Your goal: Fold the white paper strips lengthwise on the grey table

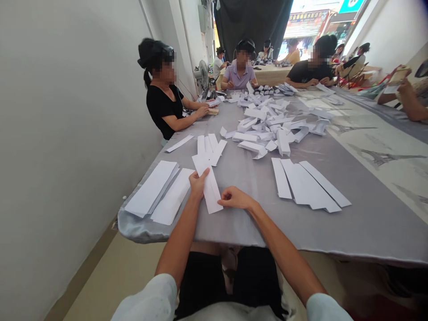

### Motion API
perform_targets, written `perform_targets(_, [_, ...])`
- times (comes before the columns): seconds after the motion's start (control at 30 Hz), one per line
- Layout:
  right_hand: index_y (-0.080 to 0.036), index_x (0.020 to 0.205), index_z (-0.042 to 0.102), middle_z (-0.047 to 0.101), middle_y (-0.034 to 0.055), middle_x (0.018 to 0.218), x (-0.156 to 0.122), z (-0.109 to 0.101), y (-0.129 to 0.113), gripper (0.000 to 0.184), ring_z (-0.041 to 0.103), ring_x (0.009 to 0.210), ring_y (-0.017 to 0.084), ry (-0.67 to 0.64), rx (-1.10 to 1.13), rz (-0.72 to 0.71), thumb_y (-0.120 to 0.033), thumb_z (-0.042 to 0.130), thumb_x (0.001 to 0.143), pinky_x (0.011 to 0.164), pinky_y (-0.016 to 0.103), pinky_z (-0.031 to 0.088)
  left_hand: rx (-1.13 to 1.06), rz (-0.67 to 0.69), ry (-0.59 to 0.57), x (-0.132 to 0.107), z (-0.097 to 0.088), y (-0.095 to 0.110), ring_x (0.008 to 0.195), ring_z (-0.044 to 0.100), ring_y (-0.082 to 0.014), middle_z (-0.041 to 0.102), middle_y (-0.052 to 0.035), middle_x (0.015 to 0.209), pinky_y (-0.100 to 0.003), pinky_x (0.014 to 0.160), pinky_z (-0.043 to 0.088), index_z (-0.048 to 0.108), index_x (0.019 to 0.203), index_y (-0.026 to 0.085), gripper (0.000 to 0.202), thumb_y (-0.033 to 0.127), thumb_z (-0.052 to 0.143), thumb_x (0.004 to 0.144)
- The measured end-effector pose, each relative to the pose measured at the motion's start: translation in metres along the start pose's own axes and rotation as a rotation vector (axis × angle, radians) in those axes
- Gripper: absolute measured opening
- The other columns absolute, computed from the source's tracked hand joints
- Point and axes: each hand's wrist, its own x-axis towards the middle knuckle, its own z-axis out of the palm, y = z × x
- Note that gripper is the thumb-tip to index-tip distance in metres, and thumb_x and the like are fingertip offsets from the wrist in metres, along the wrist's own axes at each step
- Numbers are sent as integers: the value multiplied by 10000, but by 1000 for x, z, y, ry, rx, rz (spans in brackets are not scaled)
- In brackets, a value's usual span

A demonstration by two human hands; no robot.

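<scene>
A long white paper strip [210, 189] is held up in front of me, slanting down to the right over the table's near edge. My left hand [199, 182] grips its left side, thumb on the face of the paper. At the lower right corner, my right hand [236, 197] pinches the edge with curled fingers. Just beyond the strip lie several narrow white strips [217, 151], fanned out. To the left rest two stacks of flat white paper, a wider stack [152, 187] and another stack [173, 196] beside it.
A heap of folded white paper pieces [267, 120] covers the table's middle. More flat sheets [307, 185] lie fanned at right. A single strip [179, 143] is at left. A person in black [167, 107] sits at the left side; others sit at the far end. A wall [67, 133] stands left.
</scene>
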Motion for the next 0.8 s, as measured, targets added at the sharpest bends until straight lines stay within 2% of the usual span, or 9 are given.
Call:
perform_targets(0.1, [-188,667,628,614,-18,602,1,3,-5,433,519,566,121,70,22,17,-557,781,836,537,245,371,41,16,-38,-1,-1,0,645,648,-152,782,-104,849,-283,625,509,806,859,111,525,462,1007,525])
perform_targets(0.2, [-192,722,617,590,-23,629,4,6,-6,464,507,560,118,256,60,10,-617,747,855,509,242,373,110,26,-155,-5,-1,1,630,639,-160,779,-104,818,-278,586,488,811,831,115,484,478,992,566])
perform_targets(0.33, [-195,816,629,632,-7,719,8,6,-1,414,562,555,124,373,175,-41,-593,734,860,521,253,464,222,-9,-329,-16,4,8,609,636,-188,758,-110,751,-296,554,476,805,738,127,426,476,992,579])
perform_targets(0.43, [-203,888,615,653,-1,721,12,5,4,395,594,517,136,454,270,-15,-573,745,836,432,241,436,231,-67,-427,-22,7,13,629,664,-210,772,-125,791,-308,565,497,821,786,130,430,466,995,582])
perform_targets(0.57, [-214,902,565,663,14,711,15,-1,8,443,625,533,159,745,415,-6,-605,747,801,352,224,406,231,-165,-584,-21,5,18,727,720,-242,806,-134,936,-299,604,533,843,964,147,531,350,1030,511])
perform_targets(0.67, [-224,904,538,670,15,741,12,-12,8,456,661,588,160,998,485,-29,-613,751,796,383,211,440,262,-267,-647,-17,1,21,696,721,-254,803,-125,908,-307,572,535,843,977,156,553,293,1039,478])
perform_targets(0.73, [-228,901,523,682,19,770,8,-21,8,452,680,616,157,1121,504,-51,-609,747,803,405,203,452,253,-306,-662,-16,0,21,672,718,-259,796,-142,892,-344,582,566,841,996,140,555,318,1034,507])
perform_targets(0.8, [-231,898,512,701,30,796,3,-28,7,451,692,629,159,1176,516,-59,-600,751,798,418,204,457,215,-295,-619,-15,2,18,691,724,-263,792,-169,916,-376,612,597,833,988,118,550,358,1029,533])
